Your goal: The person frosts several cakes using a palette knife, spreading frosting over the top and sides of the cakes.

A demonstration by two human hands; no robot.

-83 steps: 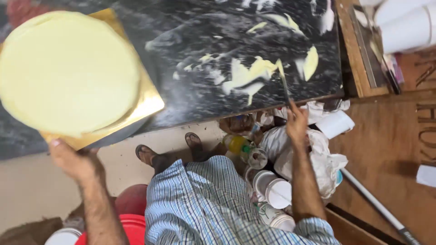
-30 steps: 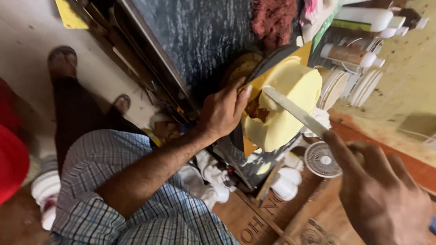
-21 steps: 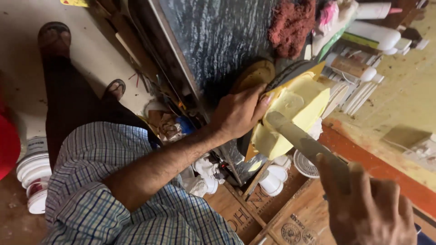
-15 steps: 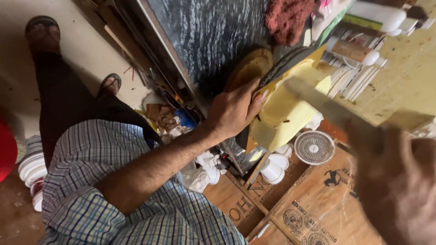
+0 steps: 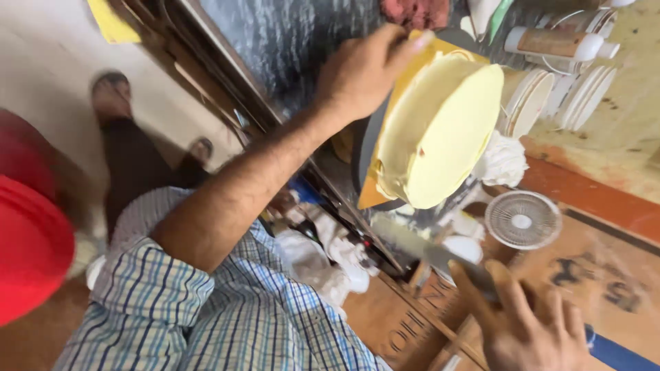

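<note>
My left hand (image 5: 364, 72) grips the top edge of a tilted gold board (image 5: 368, 199) that carries a round pale-yellow cake (image 5: 440, 134). The board sits on a dark turntable disc held almost on edge beside the black marble counter (image 5: 289, 41). My right hand (image 5: 529, 326) is at the lower right, shut on the handle of a long flat spatula (image 5: 419, 244). The blurred blade points up-left and ends just below the cake's lower rim.
Stacked white plates (image 5: 543, 99) and a white bottle (image 5: 557, 42) lie at the upper right. A small white fan (image 5: 522, 220) and a crumpled white cloth (image 5: 502, 161) sit below them. A red tub (image 5: 27, 247) is at the left, cardboard (image 5: 605, 275) at the lower right.
The cake and board have gone from flat on the counter to tilted on edge. My left hand shifted to the board's top edge. The spatula dropped from across the cake to below it.
</note>
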